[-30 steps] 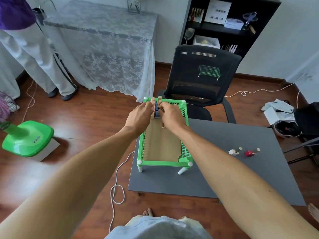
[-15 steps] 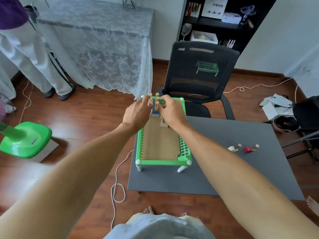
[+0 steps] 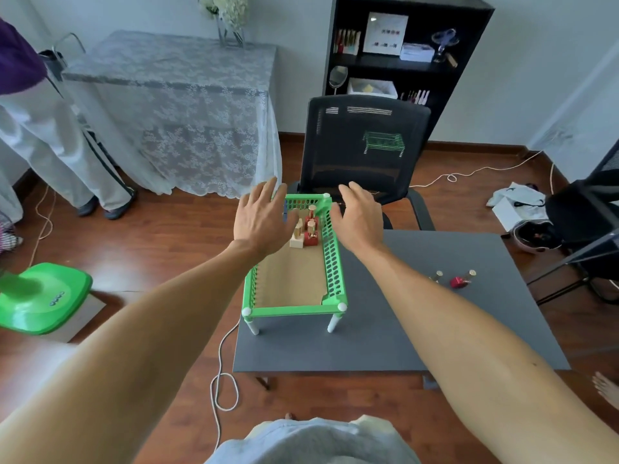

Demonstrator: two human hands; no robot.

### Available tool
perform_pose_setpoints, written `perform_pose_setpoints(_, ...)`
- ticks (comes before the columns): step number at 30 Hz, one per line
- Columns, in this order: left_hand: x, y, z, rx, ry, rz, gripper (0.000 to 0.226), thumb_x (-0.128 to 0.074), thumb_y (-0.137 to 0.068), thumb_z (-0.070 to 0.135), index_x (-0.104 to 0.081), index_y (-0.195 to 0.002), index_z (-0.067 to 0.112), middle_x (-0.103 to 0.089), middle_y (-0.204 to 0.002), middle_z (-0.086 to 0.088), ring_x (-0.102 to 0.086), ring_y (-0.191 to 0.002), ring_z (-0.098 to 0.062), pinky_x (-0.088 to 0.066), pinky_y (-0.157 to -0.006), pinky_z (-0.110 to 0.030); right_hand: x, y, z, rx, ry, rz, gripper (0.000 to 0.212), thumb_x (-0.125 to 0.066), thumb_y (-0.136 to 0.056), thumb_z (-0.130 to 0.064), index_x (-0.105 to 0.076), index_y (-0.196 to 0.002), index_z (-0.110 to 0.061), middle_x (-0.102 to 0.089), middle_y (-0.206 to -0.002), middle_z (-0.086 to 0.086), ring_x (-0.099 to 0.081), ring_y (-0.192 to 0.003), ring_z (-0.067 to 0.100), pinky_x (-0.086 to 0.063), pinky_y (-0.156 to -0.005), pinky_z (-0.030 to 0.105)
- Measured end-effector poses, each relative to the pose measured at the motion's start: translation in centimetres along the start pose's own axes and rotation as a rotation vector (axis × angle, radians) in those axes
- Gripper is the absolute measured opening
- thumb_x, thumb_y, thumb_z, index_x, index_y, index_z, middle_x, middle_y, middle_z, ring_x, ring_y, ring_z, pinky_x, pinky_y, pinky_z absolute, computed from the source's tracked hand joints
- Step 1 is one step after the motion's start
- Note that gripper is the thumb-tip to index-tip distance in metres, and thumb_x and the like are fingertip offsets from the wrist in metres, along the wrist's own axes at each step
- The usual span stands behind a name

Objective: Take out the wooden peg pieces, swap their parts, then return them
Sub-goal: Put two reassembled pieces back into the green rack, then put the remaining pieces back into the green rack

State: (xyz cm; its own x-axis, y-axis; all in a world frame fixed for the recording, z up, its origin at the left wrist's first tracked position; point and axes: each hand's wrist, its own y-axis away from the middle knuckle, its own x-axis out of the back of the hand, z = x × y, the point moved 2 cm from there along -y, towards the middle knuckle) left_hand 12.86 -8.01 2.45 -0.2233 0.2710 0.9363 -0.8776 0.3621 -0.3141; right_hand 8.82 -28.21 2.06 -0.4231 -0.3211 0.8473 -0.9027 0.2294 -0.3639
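A green perforated tray on white legs (image 3: 331, 259) stands on the grey table, with a cardboard floor. At its far end stand wooden peg pieces: a red-based one (image 3: 311, 236), another red one behind it (image 3: 311, 214) and a pale wooden one (image 3: 297, 238). My left hand (image 3: 259, 217) hovers open over the tray's far left corner. Over the far right rim my right hand (image 3: 358, 216) is spread open too. Neither holds anything. On the table to the right lie a red peg piece (image 3: 461, 279) and a second one (image 3: 436, 276), partly hidden by my right forearm.
The grey table (image 3: 418, 329) stands on a wood floor. A black office chair (image 3: 361, 152) sits just beyond the tray. A green fan base (image 3: 40, 299) is at left, a person's legs (image 3: 67, 155) at far left, and a white cable (image 3: 221, 380) on the floor.
Both hands were pinched together on a peg piece at the tray's far end. They have let go and spread apart, leaving the pieces standing in the tray. The camera tilted up.
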Motion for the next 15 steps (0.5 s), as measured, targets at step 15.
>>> perform_pose_setpoints(15,-4.8,0.3,17.2,-0.034,0.045,-0.134,0.068,-0.042,-0.097,0.057,-0.038,-0.153,0.018,-0.032,-0.164,-0.008,-0.029,-0.151,-0.028,-0.029,-0.119,-0.047,6.8,4.2,16.5,-0.108,0.012,-0.057,0.041,-0.06,-0.101,-0.023,-0.058,-0.137,-0.004,-0.063,-0.134,0.014,-0.057,-0.126,0.035,-0.051,-0.098,0.047)
